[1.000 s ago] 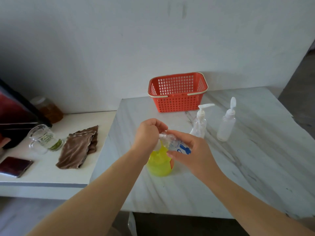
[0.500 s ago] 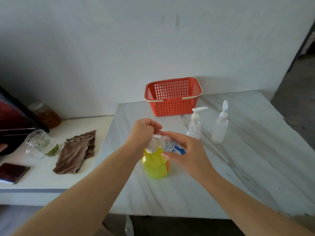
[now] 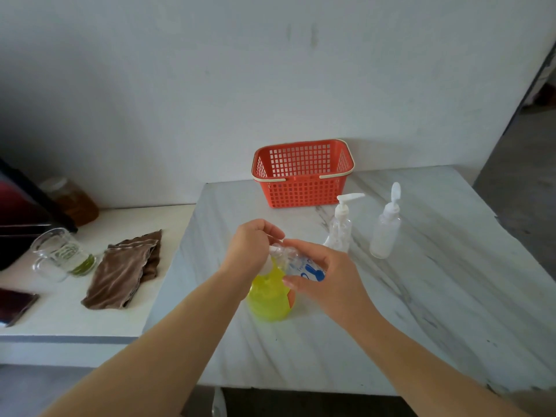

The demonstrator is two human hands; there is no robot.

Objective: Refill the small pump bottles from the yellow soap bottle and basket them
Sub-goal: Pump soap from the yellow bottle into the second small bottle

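Observation:
The yellow soap bottle (image 3: 269,299) stands upright on the marble table (image 3: 406,326). My left hand (image 3: 249,248) is closed over its white pump head. My right hand (image 3: 331,281) grips a small clear bottle with blue print (image 3: 307,267), tilted with its mouth against the pump's spout. Behind them stand a clear pump bottle (image 3: 341,228) and a cloudy flip-cap bottle (image 3: 385,233), both upright. The red basket (image 3: 301,194) sits at the table's back edge, with nothing showing inside it.
A lower white counter (image 3: 60,326) on the left holds a brown cloth (image 3: 126,269), a glass measuring jug (image 3: 60,254), an amber jar (image 3: 73,201) and a dark phone (image 3: 15,302). The table's right edge drops to a grey floor.
Both hands stay at the yellow bottle's pump. The white pump head now shows below my left fingers. The view has shifted a little.

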